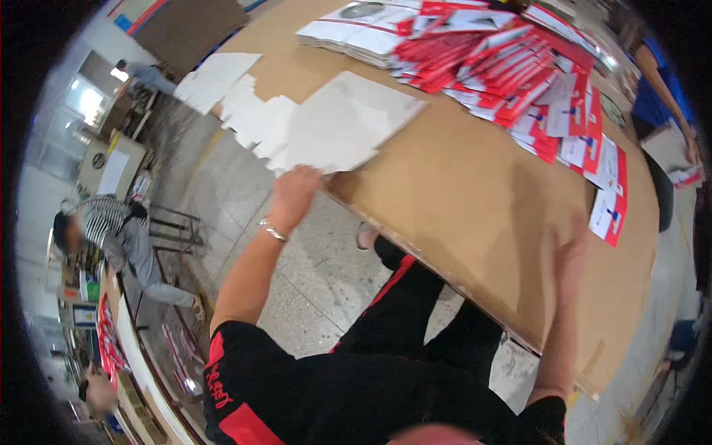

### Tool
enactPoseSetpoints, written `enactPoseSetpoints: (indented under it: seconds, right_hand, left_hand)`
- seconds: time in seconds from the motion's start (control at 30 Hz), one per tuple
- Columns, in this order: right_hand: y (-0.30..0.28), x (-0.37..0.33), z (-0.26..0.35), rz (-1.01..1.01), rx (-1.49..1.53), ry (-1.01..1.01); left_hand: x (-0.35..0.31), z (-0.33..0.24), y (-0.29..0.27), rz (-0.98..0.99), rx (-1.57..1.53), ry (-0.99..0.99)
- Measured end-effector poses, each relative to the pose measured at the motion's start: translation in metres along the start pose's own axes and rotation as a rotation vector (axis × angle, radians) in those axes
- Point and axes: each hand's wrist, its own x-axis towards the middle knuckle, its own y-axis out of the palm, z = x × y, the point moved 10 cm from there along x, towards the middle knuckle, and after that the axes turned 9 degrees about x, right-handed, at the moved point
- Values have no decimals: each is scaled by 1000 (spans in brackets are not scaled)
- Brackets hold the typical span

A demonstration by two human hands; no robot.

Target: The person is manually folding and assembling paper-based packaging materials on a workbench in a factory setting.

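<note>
My left hand (pixel 297 194), with a metal bracelet at its wrist, is at the table's near left corner. Its fingers are closed on the near edge of a white card sheet (pixel 337 122), one of several overlapping flat white pieces with notched edges. Over the right part of the brown table (pixel 445 193) is my right hand (pixel 567 256), smeared by motion. Its fingers are too blurred to read, and nothing can be made out in it. The nearest things to it are red and white printed cards (pixel 610 204) at the table's right side.
A large fanned heap of red and white printed cards (pixel 504 70) covers the table's far side, beside a white flat stack (pixel 356 33). A person in blue (pixel 656 85) stands at the right. Another in a striped shirt (pixel 111 222) is at the left, near another worktable (pixel 144 363).
</note>
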Motion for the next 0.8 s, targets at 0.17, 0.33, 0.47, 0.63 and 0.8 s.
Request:
enactPoseSetpoints:
  seconds: [0.17, 0.33, 0.47, 0.63, 0.8]
  right_hand:
    - [66, -66, 228, 293, 38, -447]
    - [36, -117, 205, 244, 215, -376]
    - [-27, -149, 125, 94, 422, 11]
    - [-103, -209, 55, -35, 252, 481]
    - [-164, -251, 41, -159, -81, 377]
  left_hand:
    - [-18, -170, -96, -56, -136, 442]
    - [-63, -248, -121, 82, -520, 671]
    - [-34, -213, -67, 210, -524, 535]
    - [-24, -226, -2, 157, -394, 593]
    - [4, -283, 12, 239, -1175, 407]
